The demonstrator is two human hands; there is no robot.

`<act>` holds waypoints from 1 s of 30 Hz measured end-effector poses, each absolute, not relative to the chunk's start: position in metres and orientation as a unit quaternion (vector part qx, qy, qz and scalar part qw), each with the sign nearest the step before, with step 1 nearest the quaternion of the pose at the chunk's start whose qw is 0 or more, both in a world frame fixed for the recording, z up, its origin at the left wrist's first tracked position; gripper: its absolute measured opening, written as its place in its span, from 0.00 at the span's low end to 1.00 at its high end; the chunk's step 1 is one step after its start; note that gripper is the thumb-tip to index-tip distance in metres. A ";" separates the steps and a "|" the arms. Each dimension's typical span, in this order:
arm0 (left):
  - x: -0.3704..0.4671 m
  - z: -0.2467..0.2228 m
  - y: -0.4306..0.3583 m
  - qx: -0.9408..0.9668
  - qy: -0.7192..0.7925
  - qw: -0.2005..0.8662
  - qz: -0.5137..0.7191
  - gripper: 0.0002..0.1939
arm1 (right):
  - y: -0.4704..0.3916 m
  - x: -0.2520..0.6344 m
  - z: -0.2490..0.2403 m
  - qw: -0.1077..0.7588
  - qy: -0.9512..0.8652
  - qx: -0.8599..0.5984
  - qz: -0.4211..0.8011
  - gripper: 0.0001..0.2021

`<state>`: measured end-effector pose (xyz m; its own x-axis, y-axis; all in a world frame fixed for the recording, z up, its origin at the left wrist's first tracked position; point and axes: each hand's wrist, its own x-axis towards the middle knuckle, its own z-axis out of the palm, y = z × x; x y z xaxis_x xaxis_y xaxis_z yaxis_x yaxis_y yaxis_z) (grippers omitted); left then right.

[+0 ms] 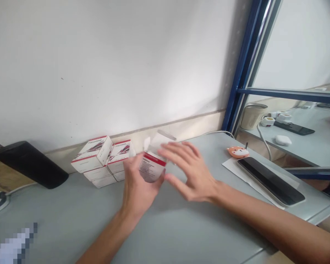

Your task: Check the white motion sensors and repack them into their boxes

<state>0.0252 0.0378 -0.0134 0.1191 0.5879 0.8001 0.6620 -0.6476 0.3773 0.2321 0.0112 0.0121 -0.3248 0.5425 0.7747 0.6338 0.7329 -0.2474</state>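
Observation:
My left hand (pixel 139 187) is wrapped round a small white cardboard box (pixel 152 167) with a red band and printed text. The box's top flap stands raised and its side flap sticks up. Close to the box's right side is my right hand (pixel 191 170), its fingers spread and slightly blurred; whether its fingertips touch the box I cannot tell. Behind and left of my left hand, several white-and-red boxes (pixel 92 152) of the same look are stacked against the wall. What lies inside the held box is hidden.
A black cylindrical object (pixel 30 165) stands tilted at the left. On the right, a phone (pixel 271 179) lies over white paper (pixel 244 176), near an orange animal-shaped case (pixel 238 151). Beyond a blue metal frame (pixel 240 73) are a beige pot (pixel 253 116) and another dark phone (pixel 294 127).

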 end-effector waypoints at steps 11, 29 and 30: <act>0.031 -0.020 0.034 -0.562 -0.566 -0.157 -0.582 0.45 | 0.074 0.268 -0.037 0.270 -0.838 -0.472 -0.043 0.08; 0.032 -0.038 0.023 -0.708 -0.435 -0.095 -0.548 0.45 | 0.015 0.196 0.040 0.427 -0.818 -0.385 -0.024 0.09; 0.031 -0.039 0.023 -0.713 -0.433 -0.100 -0.542 0.45 | 0.020 0.194 0.036 0.429 -0.823 -0.371 -0.027 0.10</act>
<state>0.0306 0.0232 -0.0387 0.0363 0.7267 0.6860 0.5090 -0.6041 0.6131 0.1936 0.0198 0.0356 -0.3574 0.5873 0.7262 0.6338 0.7236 -0.2733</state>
